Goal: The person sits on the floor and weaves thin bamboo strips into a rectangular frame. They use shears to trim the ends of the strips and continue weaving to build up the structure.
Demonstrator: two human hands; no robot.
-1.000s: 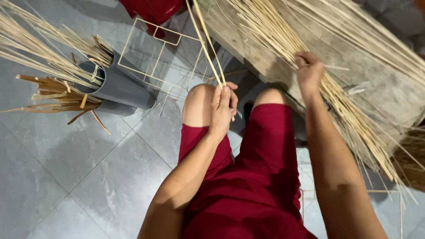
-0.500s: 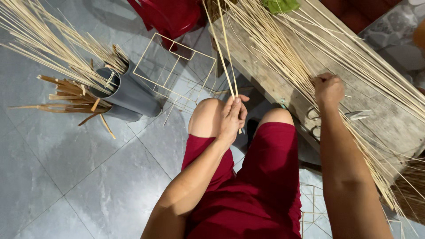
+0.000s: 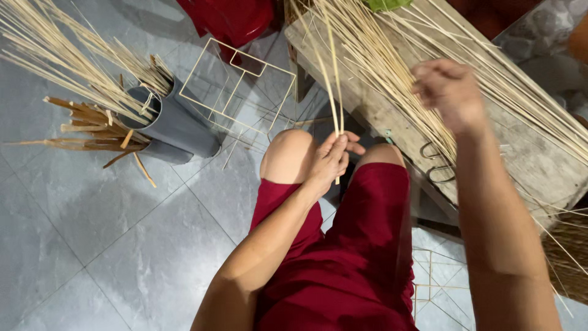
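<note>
Floor: grey stone tiles (image 3: 92, 245) fill the left and lower view.
Bench: a worn wooden bench (image 3: 527, 159) runs diagonally from top centre to the right edge.
Strip pile: a thick pile of pale thin strips (image 3: 392, 61) lies along the bench top, long axis following the bench, upper left to lower right.
Clothing: red shorts (image 3: 361, 245) cover the seated person's lap, knees toward the bench.
Pipes: two grey pipes (image 3: 177, 129) lie tilted on the floor at left, mouths toward the upper left; the upper one holds a sheaf of pale thin sticks (image 3: 67, 55) fanning out to the upper left, the lower one holds thicker brown splints (image 3: 92, 125) pointing left.
Wire frame: a pale square wire frame (image 3: 236, 86) stands on the floor between the pipes and the bench.
Held strips: a few long strips (image 3: 331, 73) rise nearly upright from the knees, tips leaning slightly left, lower ends just below the hand.
Left hand: the left hand (image 3: 331, 160) pinches the held strips between thumb and fingers, above the gap between the knees.
Right hand: the right hand (image 3: 450, 92) is curled into a loose fist over the strip pile; the blur hides whether it grips any.
</note>
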